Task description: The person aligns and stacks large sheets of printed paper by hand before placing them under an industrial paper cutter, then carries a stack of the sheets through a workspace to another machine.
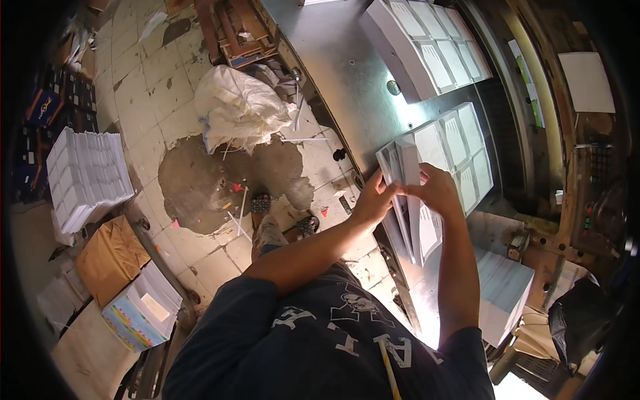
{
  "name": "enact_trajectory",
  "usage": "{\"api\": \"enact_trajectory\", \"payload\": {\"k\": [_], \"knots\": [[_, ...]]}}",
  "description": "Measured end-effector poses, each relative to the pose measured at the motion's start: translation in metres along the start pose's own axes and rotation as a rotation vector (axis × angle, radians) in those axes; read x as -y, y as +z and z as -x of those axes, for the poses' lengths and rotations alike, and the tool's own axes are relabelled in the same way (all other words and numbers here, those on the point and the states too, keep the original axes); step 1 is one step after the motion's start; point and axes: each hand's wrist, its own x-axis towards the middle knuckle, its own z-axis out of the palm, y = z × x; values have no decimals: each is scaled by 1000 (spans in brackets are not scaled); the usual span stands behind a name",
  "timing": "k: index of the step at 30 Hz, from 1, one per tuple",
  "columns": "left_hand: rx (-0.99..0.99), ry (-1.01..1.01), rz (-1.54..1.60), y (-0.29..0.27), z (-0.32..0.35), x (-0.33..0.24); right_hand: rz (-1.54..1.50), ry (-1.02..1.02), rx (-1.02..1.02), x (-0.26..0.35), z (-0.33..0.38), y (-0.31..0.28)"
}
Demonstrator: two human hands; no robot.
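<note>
In front of me, at the edge of the metal table (327,40), stands a bundle of white paper sheets (409,165), tilted and partly fanned apart. My left hand (375,202) grips its near left edge, thumb toward the middle. From the right side my right hand (437,189) pinches the same bundle, its thumb almost meeting the left one. Some fingertips are hidden behind the sheets. Just beyond the bundle, touching or close to it, lies a stack of sheets printed with a grid of panels (470,143).
A taller printed paper stack (433,50) sits farther along the table. Another paper block (503,293) stands to my right. On the left are a pile of printed sheets (90,177) and a brown paper parcel (112,259). A white sack (240,107) lies on the littered tile floor.
</note>
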Motion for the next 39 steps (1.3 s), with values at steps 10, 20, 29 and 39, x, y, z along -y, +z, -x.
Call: {"api": "enact_trajectory", "payload": {"k": [10,20,29,39], "knots": [[-100,-56,157,-5,-8,8,45,56,-53,19,6,1],[-79,-63,163,-7,-9,8,52,28,-58,15,6,3],[-62,-42,172,-3,-2,1,66,21,-63,17,8,2],[-111,-45,137,0,-2,4,73,33,-70,14,13,5]]}}
